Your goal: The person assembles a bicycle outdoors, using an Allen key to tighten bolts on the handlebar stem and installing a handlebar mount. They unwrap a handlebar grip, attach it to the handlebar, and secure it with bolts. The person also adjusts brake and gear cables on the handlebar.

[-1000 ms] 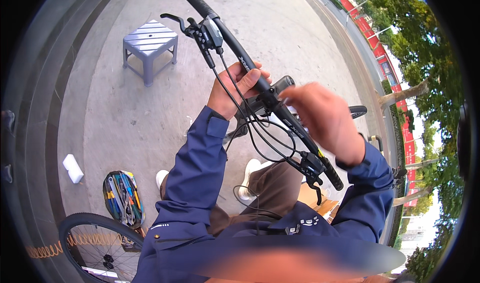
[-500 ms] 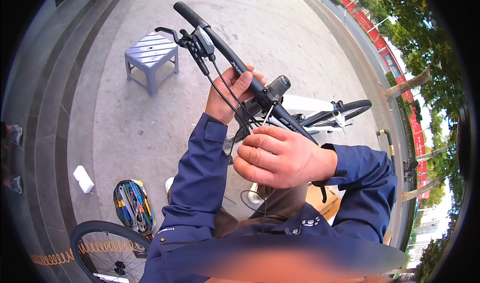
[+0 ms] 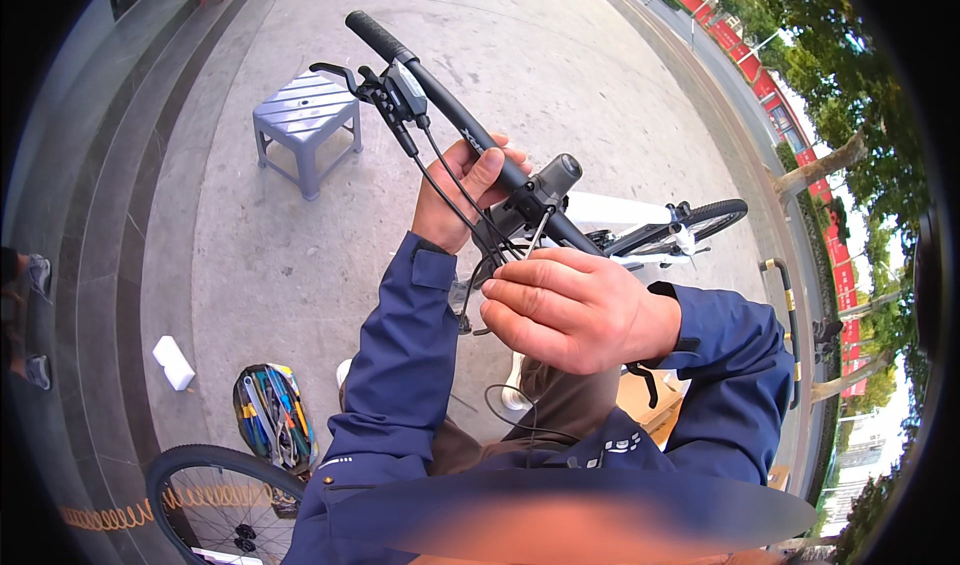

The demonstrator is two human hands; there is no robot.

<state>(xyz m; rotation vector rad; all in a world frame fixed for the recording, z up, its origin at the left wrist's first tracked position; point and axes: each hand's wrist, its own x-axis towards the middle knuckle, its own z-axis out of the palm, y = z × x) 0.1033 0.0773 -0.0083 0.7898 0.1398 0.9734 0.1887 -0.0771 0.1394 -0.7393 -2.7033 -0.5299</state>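
A black bicycle handlebar (image 3: pixel 448 95) runs slantwise in front of me, with a brake lever (image 3: pixel 338 71) and grip at its upper left end. My left hand (image 3: pixel 452 197) is closed around the bar, thumb on top, beside the dark stem (image 3: pixel 556 177). Closed in a pinch, my right hand (image 3: pixel 585 305) holds a thin silver hex key (image 3: pixel 540 231). The key's upper end meets the clamp area at the stem; its lower part is hidden by my fingers. Black cables (image 3: pixel 446 190) hang from the lever past my left wrist.
A grey plastic stool (image 3: pixel 308 115) stands at upper left. Lower left are a tool bag (image 3: pixel 272 415), a white foam block (image 3: pixel 173 363) and a loose wheel (image 3: pixel 165 465). The bicycle's rear wheel (image 3: pixel 725 215) lies beyond the stem. A cardboard box (image 3: pixel 650 395) sits by my right forearm.
My right hand has shifted slightly right, its fingers drawn closer together around the hex key. The left hand keeps its hold on the handlebar.
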